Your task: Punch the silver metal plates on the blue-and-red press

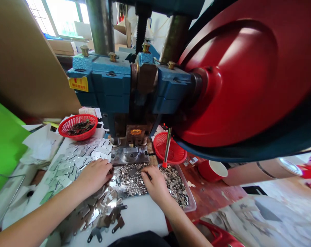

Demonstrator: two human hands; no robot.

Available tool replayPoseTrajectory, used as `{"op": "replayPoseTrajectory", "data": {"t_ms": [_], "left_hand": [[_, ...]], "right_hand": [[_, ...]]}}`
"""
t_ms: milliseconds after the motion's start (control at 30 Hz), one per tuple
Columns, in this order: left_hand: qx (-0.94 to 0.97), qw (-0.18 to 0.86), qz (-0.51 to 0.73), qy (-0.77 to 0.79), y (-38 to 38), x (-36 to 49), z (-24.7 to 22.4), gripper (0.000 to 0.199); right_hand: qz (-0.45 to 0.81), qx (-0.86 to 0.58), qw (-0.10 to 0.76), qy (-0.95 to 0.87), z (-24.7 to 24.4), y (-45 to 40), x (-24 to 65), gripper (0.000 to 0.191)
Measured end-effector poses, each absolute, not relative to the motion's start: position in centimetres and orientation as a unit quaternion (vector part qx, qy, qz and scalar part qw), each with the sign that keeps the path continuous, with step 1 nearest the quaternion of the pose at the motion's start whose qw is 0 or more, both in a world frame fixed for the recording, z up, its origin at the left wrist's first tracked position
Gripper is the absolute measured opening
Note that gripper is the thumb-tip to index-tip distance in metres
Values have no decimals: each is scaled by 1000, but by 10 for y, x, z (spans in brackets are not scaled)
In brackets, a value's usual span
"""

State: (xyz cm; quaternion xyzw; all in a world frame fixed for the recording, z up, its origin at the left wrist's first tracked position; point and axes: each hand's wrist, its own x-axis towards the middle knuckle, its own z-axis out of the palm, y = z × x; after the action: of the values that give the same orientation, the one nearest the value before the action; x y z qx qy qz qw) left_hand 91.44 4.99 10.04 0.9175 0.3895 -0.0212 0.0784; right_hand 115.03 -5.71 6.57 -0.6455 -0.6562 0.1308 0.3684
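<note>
My left hand rests among flat metal plates left of the press die. Its fingers are bent together, and what they hold, if anything, is hidden. Over the right side of a pile of small shiny metal pieces is my right hand, thumb and fingers curled close; nothing can be made out between them. The die sits on a metal block under the blue press, just beyond both hands. More plates with tabs lie below my left hand.
A clear bin of small parts stands at the right, with a red-handled lever above it. Beyond is a red basket; another red basket holds dark plates at left. A large red flywheel overhangs the right.
</note>
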Motion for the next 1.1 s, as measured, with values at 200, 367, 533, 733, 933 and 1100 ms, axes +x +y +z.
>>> {"op": "replayPoseTrajectory", "data": {"t_ms": [200, 367, 533, 733, 933, 1100], "left_hand": [[932, 89, -34, 350, 57, 914, 100, 15], [935, 112, -46, 335, 61, 914, 99, 15], [939, 133, -48, 313, 59, 920, 102, 17], [948, 144, -32, 283, 55, 926, 103, 17], [948, 162, -14, 274, 49, 939, 96, 20], [921, 228, 33, 313, 53, 941, 98, 24]], "right_hand": [[135, -639, 373, -659, 68, -54, 1147, 12], [138, -640, 370, -659, 70, -55, 1145, 12], [149, -651, 356, -654, 70, -58, 1147, 12], [131, -658, 361, -648, 71, -57, 1150, 11], [123, -669, 351, -643, 75, -57, 1150, 10], [123, -667, 383, -627, 84, -38, 1146, 12]]}}
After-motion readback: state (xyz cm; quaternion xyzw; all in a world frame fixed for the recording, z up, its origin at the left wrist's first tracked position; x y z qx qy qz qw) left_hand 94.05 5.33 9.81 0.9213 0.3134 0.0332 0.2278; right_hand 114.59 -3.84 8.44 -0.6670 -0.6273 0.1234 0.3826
